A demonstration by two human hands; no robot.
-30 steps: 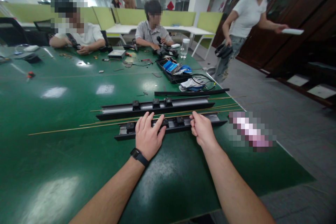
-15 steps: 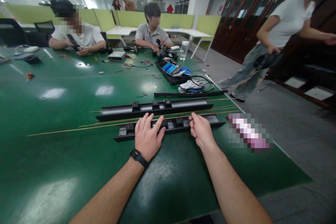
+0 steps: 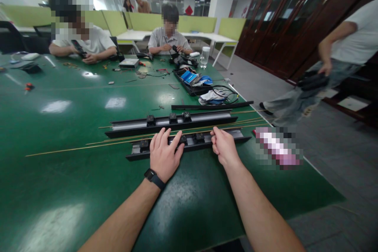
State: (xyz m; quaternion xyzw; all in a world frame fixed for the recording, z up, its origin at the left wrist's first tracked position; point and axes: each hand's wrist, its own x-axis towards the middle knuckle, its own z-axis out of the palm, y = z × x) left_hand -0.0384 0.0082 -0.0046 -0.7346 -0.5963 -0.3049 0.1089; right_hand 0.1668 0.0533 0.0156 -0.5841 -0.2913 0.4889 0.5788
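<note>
Across the near black channel rail [image 3: 189, 147], with its pale inner strip and several small black blocks, lies my left hand [image 3: 165, 151], palm down with fingers apart. It hides part of the rail and one block. My right hand [image 3: 223, 145] is closed at the rail's right portion, thumb and forefinger pinched on a thin brass rod running along its far edge. A black block [image 3: 198, 138] sits between my hands. Beyond them, long brass rods [image 3: 73, 149] lie beside a second black channel rail [image 3: 132, 128], which carries three similar blocks.
A thin black strip [image 3: 206, 106] lies behind the rails, near a black tray [image 3: 191, 88] and gloves [image 3: 215, 97]. A pixelated pink item [image 3: 276, 147] rests by the table's right edge. Two people sit across the green table [image 3: 73, 106]; another person [image 3: 339, 51] is on the right.
The person on the right has moved farther right. The view has shifted slightly; my hands keep nearly the same positions on the near rail.
</note>
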